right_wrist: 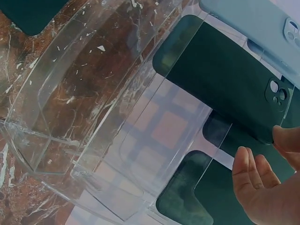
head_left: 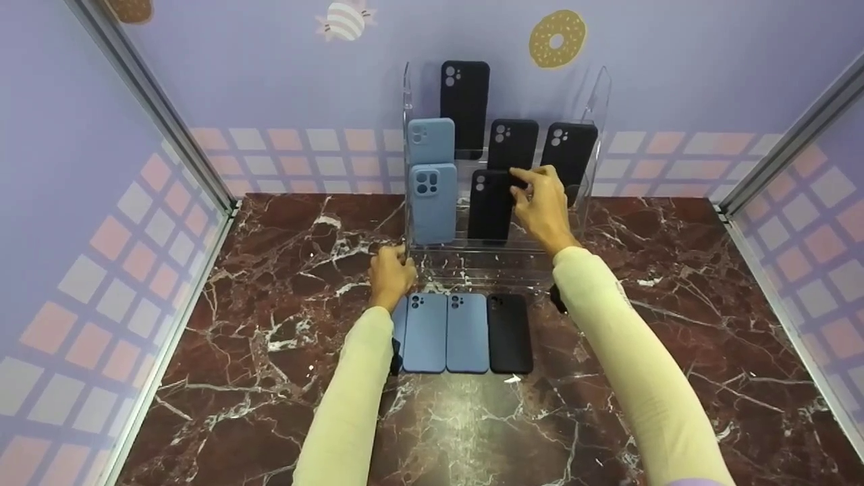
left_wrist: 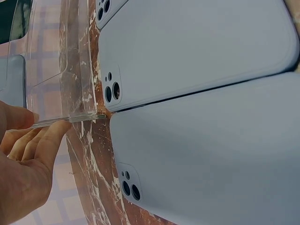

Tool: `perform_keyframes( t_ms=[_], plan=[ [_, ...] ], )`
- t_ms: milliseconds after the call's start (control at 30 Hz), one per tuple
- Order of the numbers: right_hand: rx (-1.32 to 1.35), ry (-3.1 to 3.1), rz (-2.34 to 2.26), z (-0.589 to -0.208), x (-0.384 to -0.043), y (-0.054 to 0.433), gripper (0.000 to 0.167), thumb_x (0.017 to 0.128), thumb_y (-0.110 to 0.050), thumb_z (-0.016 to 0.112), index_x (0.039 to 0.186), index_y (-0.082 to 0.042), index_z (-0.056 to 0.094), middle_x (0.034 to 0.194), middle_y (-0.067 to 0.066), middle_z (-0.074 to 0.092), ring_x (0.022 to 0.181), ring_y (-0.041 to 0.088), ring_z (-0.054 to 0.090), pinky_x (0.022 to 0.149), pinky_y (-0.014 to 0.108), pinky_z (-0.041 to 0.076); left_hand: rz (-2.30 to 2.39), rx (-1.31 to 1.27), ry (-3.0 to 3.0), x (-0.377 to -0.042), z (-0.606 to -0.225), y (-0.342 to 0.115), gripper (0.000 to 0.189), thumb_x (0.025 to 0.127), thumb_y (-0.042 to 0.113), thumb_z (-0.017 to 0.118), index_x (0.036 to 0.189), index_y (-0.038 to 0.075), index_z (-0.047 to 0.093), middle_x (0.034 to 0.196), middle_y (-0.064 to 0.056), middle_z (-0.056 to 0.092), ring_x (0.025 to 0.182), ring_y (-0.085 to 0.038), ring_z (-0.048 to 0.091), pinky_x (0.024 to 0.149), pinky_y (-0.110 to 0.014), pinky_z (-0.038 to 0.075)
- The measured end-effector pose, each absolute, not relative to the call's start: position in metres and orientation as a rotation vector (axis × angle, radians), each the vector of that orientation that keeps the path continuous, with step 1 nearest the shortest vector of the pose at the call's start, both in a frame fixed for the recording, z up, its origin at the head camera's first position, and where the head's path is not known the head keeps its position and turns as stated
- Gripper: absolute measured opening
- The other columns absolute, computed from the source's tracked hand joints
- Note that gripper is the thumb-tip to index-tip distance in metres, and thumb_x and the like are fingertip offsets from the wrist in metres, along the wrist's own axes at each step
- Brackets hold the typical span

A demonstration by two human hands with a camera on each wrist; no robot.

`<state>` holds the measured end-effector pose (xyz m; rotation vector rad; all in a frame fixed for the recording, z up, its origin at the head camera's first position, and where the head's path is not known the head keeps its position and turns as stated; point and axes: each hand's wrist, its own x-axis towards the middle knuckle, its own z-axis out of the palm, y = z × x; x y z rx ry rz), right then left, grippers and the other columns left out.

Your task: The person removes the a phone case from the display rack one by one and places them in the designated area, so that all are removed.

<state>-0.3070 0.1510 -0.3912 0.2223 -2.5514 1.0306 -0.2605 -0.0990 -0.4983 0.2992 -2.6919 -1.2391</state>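
My left hand (head_left: pixel 393 270) grips the lower left edge of a clear tiered display stand (left_wrist: pixel 79 101), thumb on one side of the panel and fingers on the other. My right hand (head_left: pixel 542 202) holds the upper right corner of a black phone case (head_left: pixel 491 206) with its fingertips. That case leans upright on the stand's front tier, its bottom behind the clear lip. In the right wrist view the other fingers (right_wrist: pixel 255 171) curl away from it. A light blue case (head_left: pixel 434 202) stands to its left on the same tier.
Behind, higher tiers hold another blue case (head_left: pixel 432 138) and several black cases (head_left: pixel 464 108). Flat before the stand lie blue cases (head_left: pixel 467 334) and one black case (head_left: pixel 510 334) on the marbled tabletop (head_left: pixel 283 378). Patterned walls (head_left: pixel 297 67) enclose the back and sides.
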Motion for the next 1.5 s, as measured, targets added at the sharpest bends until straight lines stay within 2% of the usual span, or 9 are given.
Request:
perform_keyframes(
  t_ms=[133,300,467,567,733,833,1000,1300,1500],
  plan=[
    [0.211,-2.521,1.035,-0.389,-0.307,0.15,0.026,0.094,-0.005,0.068,0.12,-0.004,0.074,0.114,0.016,0.063,0.097,0.028,0.061,0.088,0.046,0.048,-1.227,0.308,-2.694,-0.26,-0.499,-0.099,0.026,0.093,0.009,0.066,0.115,0.012,0.078,0.094,-0.007,0.075,0.1,-0.033,0.069,0.09,-0.052,0.049],
    [0.21,-2.448,1.106,-0.389,-0.306,0.15,0.021,0.09,-0.005,0.076,0.11,0.0,0.076,0.107,0.017,0.072,0.091,0.029,0.068,0.083,0.04,0.053,-1.232,0.301,-2.689,-0.26,-0.499,-0.099,0.024,0.092,0.009,0.065,0.111,0.013,0.079,0.09,-0.007,0.074,0.096,-0.032,0.068,0.09,-0.051,0.049],
    [0.211,-2.385,1.157,-0.393,-0.306,0.15,0.02,0.087,-0.005,0.079,0.106,0.001,0.077,0.1,0.018,0.075,0.086,0.026,0.073,0.076,0.038,0.056,-1.252,0.312,-2.689,-0.26,-0.498,-0.097,0.027,0.093,0.009,0.066,0.117,0.011,0.077,0.098,-0.008,0.076,0.102,-0.033,0.069,0.093,-0.051,0.049],
    [0.216,-2.344,1.171,-0.395,-0.305,0.151,0.017,0.086,-0.004,0.08,0.102,0.002,0.077,0.097,0.017,0.076,0.084,0.025,0.074,0.073,0.032,0.055,-1.275,0.318,-2.683,-0.26,-0.498,-0.096,0.029,0.093,0.009,0.066,0.121,0.011,0.075,0.103,-0.009,0.076,0.104,-0.033,0.069,0.093,-0.05,0.05],
    [0.25,-2.259,1.198,-0.397,-0.305,0.153,0.011,0.083,0.003,0.079,0.094,0.004,0.077,0.091,0.016,0.076,0.08,0.026,0.073,0.068,0.015,0.048,-1.255,0.291,-2.684,-0.261,-0.497,-0.096,0.022,0.093,0.008,0.066,0.109,0.013,0.079,0.086,-0.006,0.073,0.092,-0.03,0.066,0.088,-0.051,0.05],
    [0.292,-2.2,1.2,-0.398,-0.305,0.154,0.009,0.081,0.006,0.079,0.09,0.005,0.077,0.086,0.017,0.075,0.076,0.026,0.072,0.066,0.01,0.044,-1.245,0.287,-2.685,-0.262,-0.498,-0.096,0.019,0.092,0.008,0.066,0.104,0.014,0.08,0.086,-0.004,0.074,0.092,-0.03,0.067,0.088,-0.051,0.05],
    [0.352,-2.126,1.16,-0.398,-0.302,0.155,0.007,0.081,0.008,0.079,0.087,0.005,0.077,0.084,0.015,0.075,0.073,0.025,0.071,0.067,0.014,0.046,-1.243,0.308,-2.692,-0.262,-0.497,-0.096,0.025,0.093,0.009,0.067,0.114,0.014,0.079,0.098,-0.006,0.077,0.102,-0.032,0.069,0.092,-0.051,0.05],
    [0.411,-2.025,1.161,-0.383,-0.294,0.163,0.007,0.081,0.01,0.078,0.086,0.005,0.076,0.085,0.017,0.075,0.076,0.028,0.071,0.072,0.014,0.05,-1.235,0.298,-2.689,-0.261,-0.497,-0.097,0.019,0.092,0.008,0.066,0.103,0.013,0.08,0.092,-0.006,0.076,0.098,-0.032,0.069,0.091,-0.05,0.049],
    [0.443,-1.993,1.17,-0.375,-0.281,0.174,0.009,0.082,0.011,0.076,0.088,0.005,0.076,0.087,0.016,0.075,0.077,0.026,0.07,0.073,0.016,0.051,-1.246,0.312,-2.684,-0.261,-0.498,-0.098,0.026,0.092,0.009,0.066,0.115,0.012,0.078,0.1,-0.009,0.077,0.105,-0.035,0.069,0.093,-0.051,0.049]
  ],
)
